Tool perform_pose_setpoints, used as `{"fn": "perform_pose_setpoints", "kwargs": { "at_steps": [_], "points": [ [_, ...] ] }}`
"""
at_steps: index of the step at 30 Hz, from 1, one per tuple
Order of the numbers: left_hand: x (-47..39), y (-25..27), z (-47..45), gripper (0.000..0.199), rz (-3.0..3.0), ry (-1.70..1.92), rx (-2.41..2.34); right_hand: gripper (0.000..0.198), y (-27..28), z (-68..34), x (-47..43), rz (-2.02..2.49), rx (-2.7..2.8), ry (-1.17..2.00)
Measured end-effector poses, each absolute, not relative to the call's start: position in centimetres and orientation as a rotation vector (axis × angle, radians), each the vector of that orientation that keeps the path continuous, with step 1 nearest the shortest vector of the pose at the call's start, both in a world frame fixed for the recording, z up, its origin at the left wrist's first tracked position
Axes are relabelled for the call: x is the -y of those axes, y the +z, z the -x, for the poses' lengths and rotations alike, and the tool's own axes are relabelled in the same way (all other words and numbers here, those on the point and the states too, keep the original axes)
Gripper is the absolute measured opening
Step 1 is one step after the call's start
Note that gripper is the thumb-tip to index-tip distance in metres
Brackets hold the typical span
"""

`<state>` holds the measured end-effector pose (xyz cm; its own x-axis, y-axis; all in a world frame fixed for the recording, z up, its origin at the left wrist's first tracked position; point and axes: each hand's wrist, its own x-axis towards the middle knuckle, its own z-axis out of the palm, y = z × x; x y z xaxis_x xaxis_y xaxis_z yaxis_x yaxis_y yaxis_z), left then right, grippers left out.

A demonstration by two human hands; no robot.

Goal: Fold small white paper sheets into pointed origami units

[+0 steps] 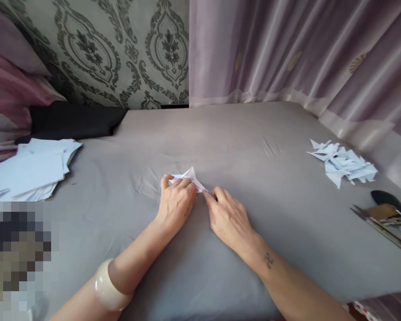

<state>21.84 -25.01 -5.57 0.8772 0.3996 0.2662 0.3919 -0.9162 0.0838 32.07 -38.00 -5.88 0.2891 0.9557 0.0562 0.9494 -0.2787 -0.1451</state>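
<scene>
A small white folded paper (191, 174) with pointed corners lies on the grey cloth near the middle of the table. My left hand (176, 198) is closed on its left and near side, fingers bent over it and covering much of the folds. The right corner of the paper meets the index fingertip of my right hand (230, 216). That hand's other fingers are curled in, and its thumb is mostly hidden. A pale bangle (112, 285) circles my left forearm.
A stack of white paper sheets (42, 167) lies at the left, with black cloth (75, 120) behind it. Several folded paper pieces (344, 162) are heaped at the right. Scissors (381, 227) and other small items lie nearer. Curtains (254, 53) border the back and right. The lower left is pixelated.
</scene>
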Motion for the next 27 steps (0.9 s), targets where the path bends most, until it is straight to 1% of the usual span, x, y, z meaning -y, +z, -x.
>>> {"fn": "perform_pose_setpoints", "kwargs": {
  "at_steps": [5, 14, 19, 27],
  "points": [
    [24.89, -5.88, -21.83, 0.028, -3.038, 0.428, -0.637, 0.043, -5.83, -31.98, 37.91, 2.382, 1.812, 0.098],
    [24.93, -5.71, -21.63, 0.024, -3.033, 0.414, -0.666, 0.039, -5.22, -31.50, 37.83, 2.365, 1.745, 0.184],
    [24.77, -5.78, -21.56, 0.023, -3.075, 0.387, -0.643, 0.041, -5.23, -31.23, 37.78, 2.365, 1.727, 0.184],
    [24.77, -5.75, -21.73, 0.016, -3.157, 0.407, -0.599, 0.042, -5.26, -31.17, 37.85, 2.352, 1.772, 0.171]
  ]
}}
